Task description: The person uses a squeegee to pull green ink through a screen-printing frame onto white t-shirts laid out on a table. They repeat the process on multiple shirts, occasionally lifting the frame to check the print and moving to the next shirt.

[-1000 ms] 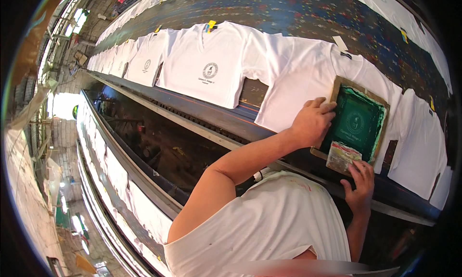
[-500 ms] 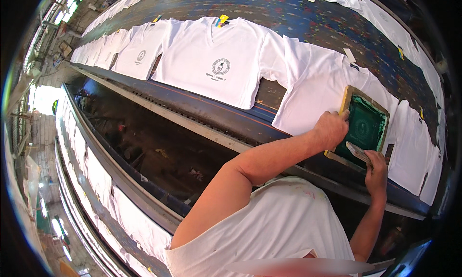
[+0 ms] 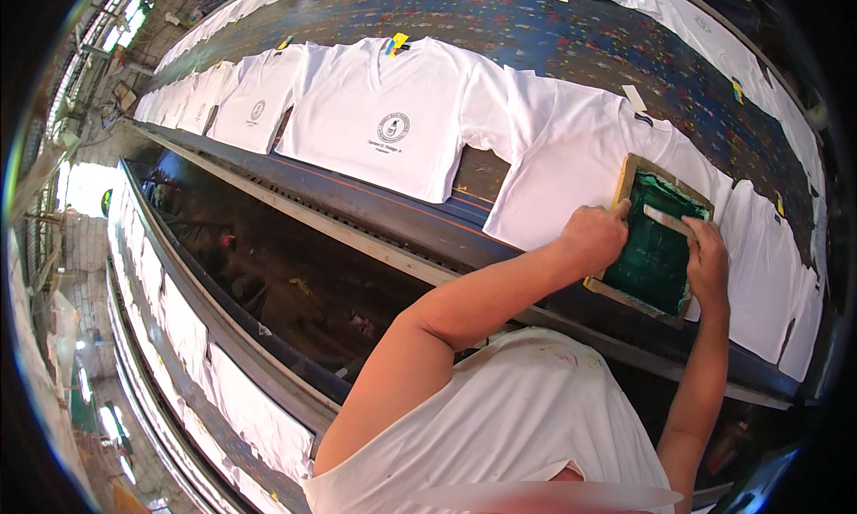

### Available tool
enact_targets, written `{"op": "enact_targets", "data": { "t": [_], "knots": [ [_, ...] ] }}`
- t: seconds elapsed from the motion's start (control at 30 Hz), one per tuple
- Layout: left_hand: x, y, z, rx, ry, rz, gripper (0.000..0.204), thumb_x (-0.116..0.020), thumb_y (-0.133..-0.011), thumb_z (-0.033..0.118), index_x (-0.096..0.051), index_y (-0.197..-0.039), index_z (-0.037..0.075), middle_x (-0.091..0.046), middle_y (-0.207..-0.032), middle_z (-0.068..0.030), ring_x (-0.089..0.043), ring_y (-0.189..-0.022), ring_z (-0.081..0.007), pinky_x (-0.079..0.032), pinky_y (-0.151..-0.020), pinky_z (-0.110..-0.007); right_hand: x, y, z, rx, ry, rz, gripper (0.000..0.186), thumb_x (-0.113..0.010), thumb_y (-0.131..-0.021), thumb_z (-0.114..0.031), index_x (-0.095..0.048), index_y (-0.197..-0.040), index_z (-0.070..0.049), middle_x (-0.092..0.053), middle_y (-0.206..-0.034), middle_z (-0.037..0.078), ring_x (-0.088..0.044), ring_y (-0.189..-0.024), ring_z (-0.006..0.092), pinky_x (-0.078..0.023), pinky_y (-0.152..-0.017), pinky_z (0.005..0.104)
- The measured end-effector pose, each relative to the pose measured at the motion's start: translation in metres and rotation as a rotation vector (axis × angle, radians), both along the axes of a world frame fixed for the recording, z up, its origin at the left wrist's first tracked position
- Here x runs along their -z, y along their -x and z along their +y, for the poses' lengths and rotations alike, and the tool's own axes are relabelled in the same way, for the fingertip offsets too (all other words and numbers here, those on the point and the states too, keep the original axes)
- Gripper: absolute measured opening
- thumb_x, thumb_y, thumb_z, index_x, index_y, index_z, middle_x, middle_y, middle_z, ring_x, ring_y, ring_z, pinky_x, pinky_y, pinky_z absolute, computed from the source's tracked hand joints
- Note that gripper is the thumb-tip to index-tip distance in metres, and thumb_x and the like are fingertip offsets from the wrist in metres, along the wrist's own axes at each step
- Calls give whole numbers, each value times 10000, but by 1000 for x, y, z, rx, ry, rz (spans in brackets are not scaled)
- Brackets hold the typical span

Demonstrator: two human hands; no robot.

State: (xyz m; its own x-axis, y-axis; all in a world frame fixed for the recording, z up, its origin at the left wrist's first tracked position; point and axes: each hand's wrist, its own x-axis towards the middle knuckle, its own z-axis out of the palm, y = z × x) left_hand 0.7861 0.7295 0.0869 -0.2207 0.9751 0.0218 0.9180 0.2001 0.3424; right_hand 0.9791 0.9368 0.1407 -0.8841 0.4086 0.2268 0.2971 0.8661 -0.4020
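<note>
A wooden-framed printing screen (image 3: 644, 268) with green mesh lies over the lower part of a white T-shirt (image 3: 564, 148) on the long table. My left hand (image 3: 596, 238) is closed around the left side of its frame. Inside the frame, my right hand (image 3: 708, 255) grips a flat squeegee (image 3: 668, 220), its blade across the upper half of the mesh. Whatever lies under the screen is hidden. To the left, another white T-shirt (image 3: 384, 121) bears a round dark print with small lettering below.
More white shirts (image 3: 254, 99) continue along the table's near edge on both sides. Another row lies along the far edge. The dark tabletop (image 3: 500, 32) is speckled with paint. A metal rail (image 3: 384, 243) runs along the front, with a dark gap before a second shirt-covered table (image 3: 183, 322).
My right hand has pushed the squeegee from the near end of the mesh toward the far end. My left hand stays on the frame. The view has shifted slightly.
</note>
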Motion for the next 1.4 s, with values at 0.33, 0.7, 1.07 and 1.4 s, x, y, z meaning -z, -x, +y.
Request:
{"op": "enact_targets", "data": {
  "t": [0.33, 0.7, 1.07, 1.4],
  "knots": [
    [-2, -4, -5, -40, 4, -6, 339, -688, -924, 82, -799, -1241, 35, -618, -1672, -171, -818, -884, -349, -668, -778, -476, 12, 5, 21, -200, -3, 4, 502, -603, -912, 117, -765, -1363, -34, -750, -1276, 209, -683, -1191, 448, -554, -1064, 526],
    [-4, -3, -9, -34, -42, -5, 402, -704, -890, 75, -786, -1279, 14, -639, -1649, -149, -812, -851, -343, -665, -773, -456, -1, -58, -37, -292, 72, 7, 474, -615, -872, 111, -766, -1302, -22, -760, -1135, 209, -711, -1087, 433, -579, -987, 543],
    [-5, 0, -9, -14, -9, 20, 454, -705, -888, 72, -772, -1334, 14, -616, -1676, -140, -809, -862, -347, -664, -781, -459, 6, 18, 49, -180, 83, 79, 485, -615, -921, 134, -760, -1358, -17, -775, -1253, 217, -711, -1183, 451, -565, -1052, 532],
    [3, -2, -7, -11, -41, 54, 438, -716, -876, 84, -772, -1302, -1, -604, -1683, -164, -796, -826, -343, -671, -767, -464, 16, -61, -56, -252, -2, 43, 474, -659, -831, 85, -805, -1268, -26, -776, -1230, 196, -718, -1130, 424, -589, -1005, 557]
  ]
}}
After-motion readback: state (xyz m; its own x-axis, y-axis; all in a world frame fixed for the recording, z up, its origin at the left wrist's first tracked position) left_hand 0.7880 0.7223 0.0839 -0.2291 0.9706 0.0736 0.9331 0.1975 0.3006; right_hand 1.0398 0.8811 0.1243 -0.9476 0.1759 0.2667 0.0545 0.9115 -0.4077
